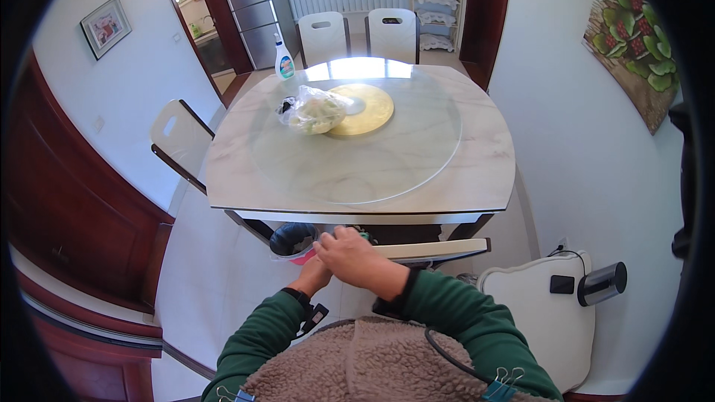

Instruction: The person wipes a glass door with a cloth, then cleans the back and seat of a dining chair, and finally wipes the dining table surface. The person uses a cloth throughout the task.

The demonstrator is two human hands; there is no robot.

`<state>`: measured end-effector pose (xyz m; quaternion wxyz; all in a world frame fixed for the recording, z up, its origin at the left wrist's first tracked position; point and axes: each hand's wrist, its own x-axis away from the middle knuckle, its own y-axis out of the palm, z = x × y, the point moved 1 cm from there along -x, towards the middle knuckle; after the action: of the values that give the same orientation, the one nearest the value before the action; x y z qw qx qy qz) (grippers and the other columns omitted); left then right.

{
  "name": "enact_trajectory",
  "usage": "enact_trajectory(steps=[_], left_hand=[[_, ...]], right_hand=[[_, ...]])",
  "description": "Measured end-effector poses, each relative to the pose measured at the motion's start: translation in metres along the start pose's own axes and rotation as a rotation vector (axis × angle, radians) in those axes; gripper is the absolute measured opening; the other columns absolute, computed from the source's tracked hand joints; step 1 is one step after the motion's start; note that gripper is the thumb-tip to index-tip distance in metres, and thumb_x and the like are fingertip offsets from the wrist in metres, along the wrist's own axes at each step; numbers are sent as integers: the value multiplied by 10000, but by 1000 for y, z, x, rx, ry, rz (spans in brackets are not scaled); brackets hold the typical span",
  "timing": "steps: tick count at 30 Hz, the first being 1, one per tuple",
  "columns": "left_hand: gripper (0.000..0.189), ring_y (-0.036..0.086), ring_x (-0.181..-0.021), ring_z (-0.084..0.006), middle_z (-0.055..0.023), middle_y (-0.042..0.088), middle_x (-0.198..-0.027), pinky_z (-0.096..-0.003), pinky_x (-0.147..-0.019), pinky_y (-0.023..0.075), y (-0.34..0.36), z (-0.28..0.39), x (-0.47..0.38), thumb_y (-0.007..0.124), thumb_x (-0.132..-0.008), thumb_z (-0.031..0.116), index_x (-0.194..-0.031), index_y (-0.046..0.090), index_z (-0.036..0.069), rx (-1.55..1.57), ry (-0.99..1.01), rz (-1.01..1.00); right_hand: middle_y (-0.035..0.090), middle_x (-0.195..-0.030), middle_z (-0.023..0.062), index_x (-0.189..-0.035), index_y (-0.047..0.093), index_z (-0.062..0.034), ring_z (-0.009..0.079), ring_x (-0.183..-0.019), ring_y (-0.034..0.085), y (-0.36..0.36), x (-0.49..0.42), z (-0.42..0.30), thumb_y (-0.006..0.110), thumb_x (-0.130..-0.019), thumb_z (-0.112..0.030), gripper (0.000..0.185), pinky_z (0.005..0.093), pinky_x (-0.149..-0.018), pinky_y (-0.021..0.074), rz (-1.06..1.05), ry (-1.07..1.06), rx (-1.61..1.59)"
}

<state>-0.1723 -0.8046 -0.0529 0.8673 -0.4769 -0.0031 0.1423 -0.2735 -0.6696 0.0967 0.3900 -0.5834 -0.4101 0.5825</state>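
Observation:
Just in front of my body, short of the dining table's near edge, my hands come together. My right hand lies over my left hand, its fingers bent; whether either holds something cannot be made out. Beyond them is a trash bin with a dark liner, and a bit of green shows behind my right fingers. On the table's round glass turntable rests a clear plastic bag of pale green produce, partly over a gold centre disc. A white spray bottle stands upright at the far left.
A chair back is close at the table's near side, right of my hands. Another chair stands left, two at the far side. At right a white padded seat bears a dark phone-like object and a metallic cylinder.

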Motion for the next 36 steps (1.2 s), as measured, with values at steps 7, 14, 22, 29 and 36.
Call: enact_trajectory(steps=[7,14,22,29,36], left_hand=[[325,627,-1011,-398,-206,669,-1069,-469,-811,504,15,-23,5,561,-882,160,-1201,592,111,10,11,-8],[387,639,-939,-415,-173,670,-1030,-474,-744,509,-3,8,1,662,-877,241,-1219,513,136,62,-179,-24],[499,637,-893,-412,-155,658,-981,-487,-709,495,-15,20,-2,778,-800,231,-1171,454,153,70,-164,-41],[501,639,-885,-411,-144,659,-975,-484,-710,499,-12,15,-2,779,-800,233,-1174,453,165,66,-160,-50],[506,644,-866,-416,-144,658,-975,-492,-697,503,-8,10,-1,780,-797,235,-1178,453,170,77,-153,-49]], right_hand=[[645,-992,91,-963,710,-72,298,-944,630,31,-30,-20,598,-842,-202,210,425,-754,517,-282,242,80],[630,-926,104,-944,657,-93,310,-838,634,-14,4,10,685,-781,-247,226,405,-719,527,-157,205,-153],[640,-1093,71,-1168,621,-104,278,-982,629,-70,77,56,794,-702,-235,514,375,-835,512,53,171,-303],[640,-1149,73,-1175,629,-105,297,-1046,606,-98,138,82,825,-644,-173,570,410,-916,476,66,317,-233],[622,-1173,105,-1189,615,-90,333,-1096,571,-100,189,104,848,-615,-117,621,416,-952,463,167,486,-284]])
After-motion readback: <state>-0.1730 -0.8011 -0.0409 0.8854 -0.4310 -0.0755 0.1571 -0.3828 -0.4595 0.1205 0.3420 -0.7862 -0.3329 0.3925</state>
